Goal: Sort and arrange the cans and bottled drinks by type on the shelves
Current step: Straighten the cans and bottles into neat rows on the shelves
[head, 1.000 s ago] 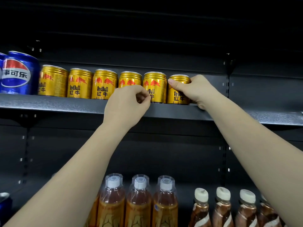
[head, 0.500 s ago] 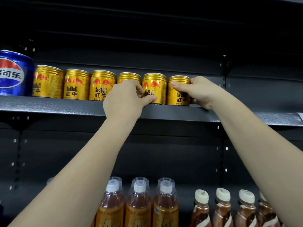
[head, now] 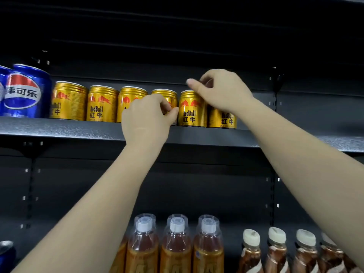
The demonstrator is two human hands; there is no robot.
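Top shelf [head: 59, 129], going left to right: a blue Pepsi can [head: 27, 91] sits at the far left, then a tight row of gold Red Bull cans [head: 101, 104] running right from it, all upright near the shelf's front edge. Left hand [head: 146, 119] is in front of the fourth gold can [head: 167, 95], right of the Pepsi, fingers curled with the thumb out toward the next can; I can't tell if it's actually pinching anything. Right hand [head: 222, 91] hovers over the last two cans, fingers loosely curled, holding nothing as far as I can see.

Handling-wise, I'd guess these short cans are stiff and fairly heavy if full, with slick printed sides. Grab them around the middle of the body or cap the rim from above; thin walls dent if squeezed hard.

Below that shelf: amber tea bottles [head: 176, 247], then brown bottles with cream caps [head: 250, 251] to their right.
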